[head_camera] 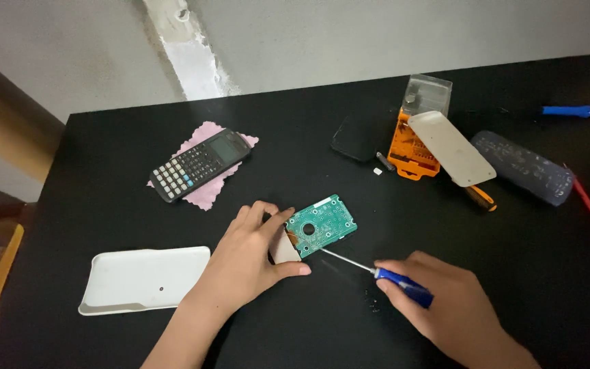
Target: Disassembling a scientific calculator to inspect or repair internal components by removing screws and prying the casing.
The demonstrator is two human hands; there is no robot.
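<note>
Black matte table [104, 205] carries a white plastic back cover [141, 279] front-left, a black calculator [199, 164] on a pink cloth [203, 198], and an orange bit-set case [414, 147] far right. Green circuit board [322, 224] lies centre. Left hand [247, 263] pinches its near edge, fingers closed. Right hand [438, 301] is wrapped tight on a blue-handled screwdriver [377, 273], tip touching the board.

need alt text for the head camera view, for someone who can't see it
On a black table, a left hand steadies a green circuit board while the right hand points a blue-handled screwdriver at its edge. Around them lie a calculator on a pink cloth, a white cover and an orange bit holder.
</note>
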